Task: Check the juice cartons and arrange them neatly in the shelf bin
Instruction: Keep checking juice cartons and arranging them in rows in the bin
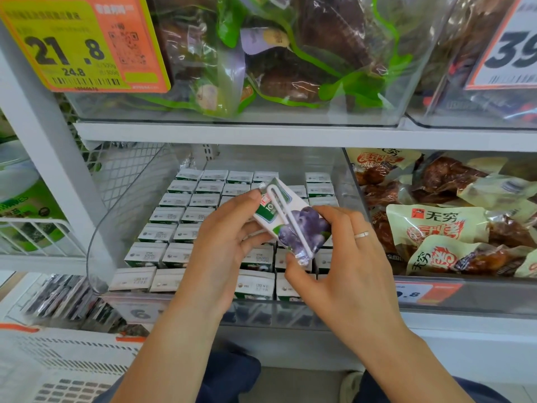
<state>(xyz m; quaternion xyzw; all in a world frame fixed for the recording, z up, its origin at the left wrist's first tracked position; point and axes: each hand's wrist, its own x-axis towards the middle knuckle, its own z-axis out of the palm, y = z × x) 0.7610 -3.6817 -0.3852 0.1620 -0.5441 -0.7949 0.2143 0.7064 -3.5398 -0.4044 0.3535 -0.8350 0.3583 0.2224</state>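
Both hands hold one juice carton [292, 221] tilted above the clear shelf bin [130, 205]: the left hand [223, 242] has its grip closed on the carton's upper left end with thumb and fingers, while the right hand [340, 257] pinches the lower right end. A white straw [283, 216] lies along the carton's face, and beneath it rows of cartons [186, 225] stand upright in the bin
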